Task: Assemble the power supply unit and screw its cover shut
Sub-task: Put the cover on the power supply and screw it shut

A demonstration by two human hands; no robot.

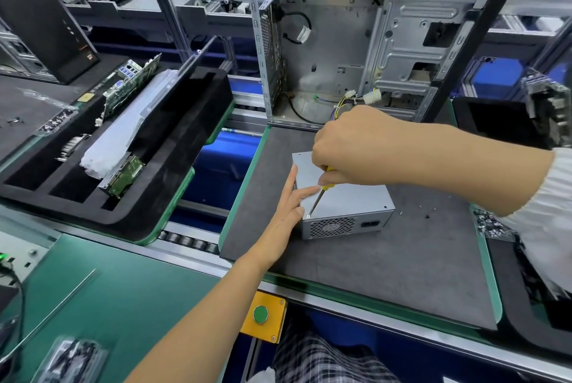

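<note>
The left hand (286, 210) lies flat with straight fingers against the near left edge of the PSU (343, 203), steadying it and gripping nothing. The PSU sits on the grey mat (387, 265), cover on, fan grille and socket facing the person. It looks like a stiff sheet-metal box, probably fairly heavy for its size and smooth on top, so it may skate on the mat under a sideways push; bracing a side wall or pressing down on the cover seems the safest hold, keeping clear of thin edges. The right hand (349, 147) is clenched round the screwdriver (318, 196), whose tip stands at the screw (308, 216) in the near left corner of the cover. The yellow handle is almost wholly hidden in the fist, and how deep the screw sits is too small to tell. Loose screws (427, 216) lie on the mat to the right, hard to count. Beyond, the case (356, 42) stands open, its top cut off; the PSU's cables vanish behind the right hand.
</note>
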